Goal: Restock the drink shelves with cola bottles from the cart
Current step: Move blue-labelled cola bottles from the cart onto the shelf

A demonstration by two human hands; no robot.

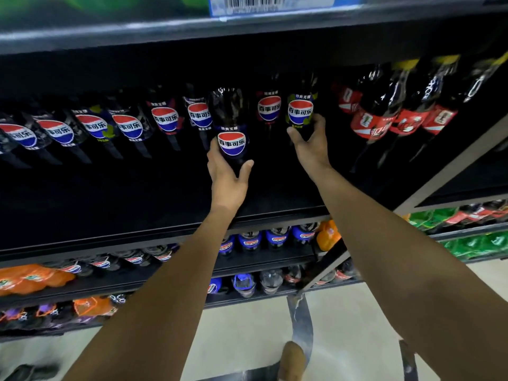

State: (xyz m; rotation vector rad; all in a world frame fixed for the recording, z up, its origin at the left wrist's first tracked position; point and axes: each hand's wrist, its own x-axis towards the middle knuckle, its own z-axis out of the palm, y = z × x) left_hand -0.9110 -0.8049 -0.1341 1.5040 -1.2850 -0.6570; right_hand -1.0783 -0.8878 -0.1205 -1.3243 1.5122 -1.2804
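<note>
My left hand (229,176) grips the lower part of a dark cola bottle (230,125) with a red, white and blue round label, held upright just in front of the row on the black shelf (115,235). My right hand (310,144) curls round the base of another cola bottle (300,111) with a greenish label, standing in the row to the right. Between the two stands a third bottle (268,107). Several more cola bottles (132,126) line the shelf to the left.
Red-labelled cola bottles (384,119) stand at the right end of the same shelf. Lower shelves carry blue-capped bottles (276,239) and orange drinks (33,279). A shelf above (192,28) overhangs. A metal cart frame (301,323) shows below over a pale floor.
</note>
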